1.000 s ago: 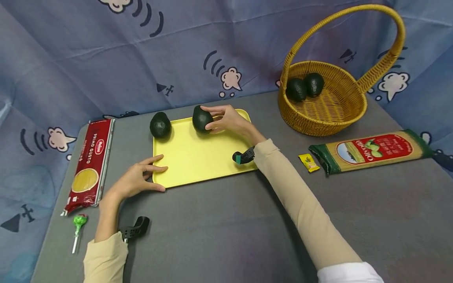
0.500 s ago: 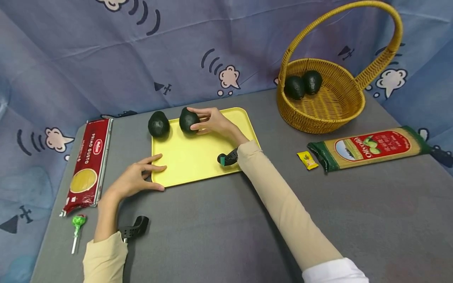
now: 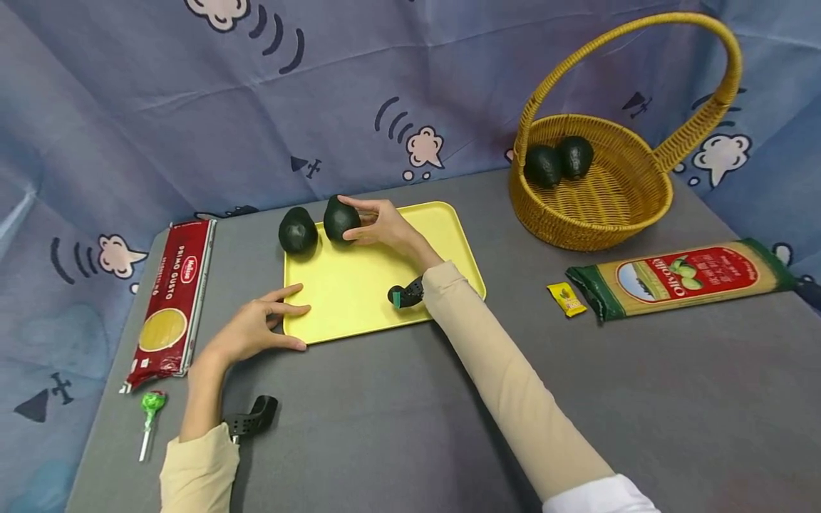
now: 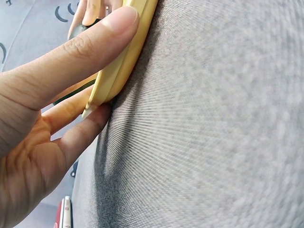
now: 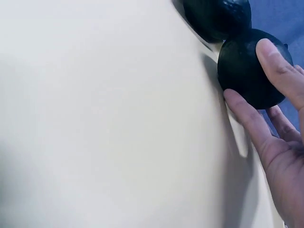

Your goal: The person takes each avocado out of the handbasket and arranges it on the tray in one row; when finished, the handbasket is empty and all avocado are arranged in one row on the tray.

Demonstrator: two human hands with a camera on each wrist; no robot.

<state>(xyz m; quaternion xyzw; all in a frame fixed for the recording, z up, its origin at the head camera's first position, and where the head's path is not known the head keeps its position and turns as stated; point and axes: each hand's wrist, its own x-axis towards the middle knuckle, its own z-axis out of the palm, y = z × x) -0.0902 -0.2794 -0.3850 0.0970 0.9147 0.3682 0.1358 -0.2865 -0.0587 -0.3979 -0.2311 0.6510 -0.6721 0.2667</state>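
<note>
My right hand (image 3: 387,228) grips a dark green avocado (image 3: 341,219) over the far left part of the yellow tray (image 3: 385,313). Thumb and fingers curl round its right side; the right wrist view shows this avocado (image 5: 247,71) close beside another one. That second avocado (image 3: 298,230) rests at the tray's far left corner. With the thumb along the near rim and the fingers over the left edge, my left hand (image 3: 253,328) holds the tray's near left corner. The left wrist view shows the thumb against the tray rim (image 4: 116,76).
A wicker basket (image 3: 577,235) with two avocados (image 3: 559,162) stands at the back right. A green and gold pasta pack (image 3: 686,278) and a small yellow packet (image 3: 566,299) lie before it. At the left are a red pasta pack (image 3: 169,299) and a green lollipop (image 3: 151,413).
My right hand has carried the avocado leftward over the tray, close to the other avocado, moving little in the last half second. The left hand stays at the tray corner.
</note>
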